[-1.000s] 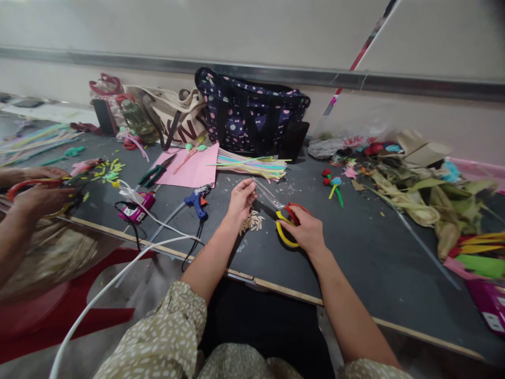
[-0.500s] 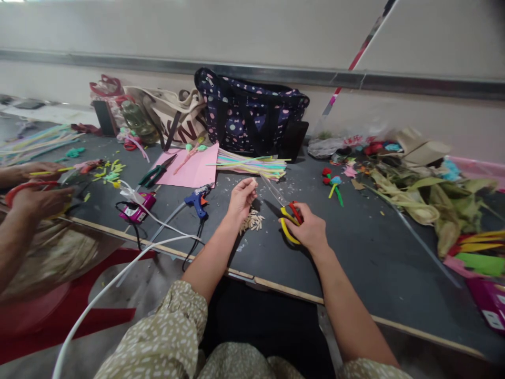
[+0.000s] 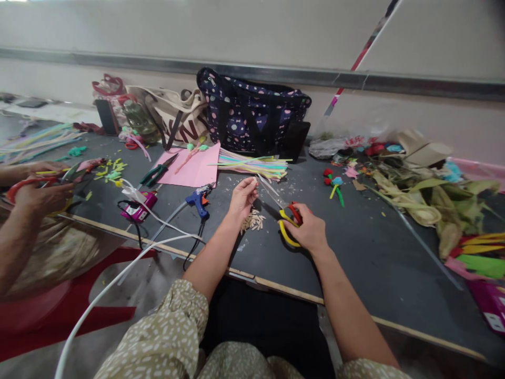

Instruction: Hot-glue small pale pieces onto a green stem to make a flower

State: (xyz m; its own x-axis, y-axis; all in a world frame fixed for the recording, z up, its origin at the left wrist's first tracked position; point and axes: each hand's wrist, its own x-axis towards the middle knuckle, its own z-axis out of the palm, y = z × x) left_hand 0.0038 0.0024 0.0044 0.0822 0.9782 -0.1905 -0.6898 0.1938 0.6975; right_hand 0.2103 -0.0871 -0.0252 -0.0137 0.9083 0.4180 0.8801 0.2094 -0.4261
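My right hand [image 3: 310,226] grips a pair of scissors [image 3: 289,229] with red and yellow handles. Their blades are parted and point up and left, close to the fingertips of my left hand [image 3: 243,197]. That hand is closed in a pinch; whatever sits between its fingers is too small to make out. Below and beside it, a little heap of short beige pieces [image 3: 254,221] lies on the dark table [image 3: 363,268]. Behind my hands is a bundle of pastel fuzzy stems [image 3: 256,164].
At left, a co-worker's hands [image 3: 37,197] hold red-handled scissors. A blue glue gun [image 3: 198,201], pliers [image 3: 158,171] and pink paper [image 3: 189,167] lie nearby. Bags [image 3: 252,116] stand against the wall. Dry husks [image 3: 422,200] are heaped right. A white cable [image 3: 98,295] crosses the table's front edge.
The blades of my scissors have spread wider apart. My left hand stays nearly in place. The co-worker's scissors also show their blades more openly.
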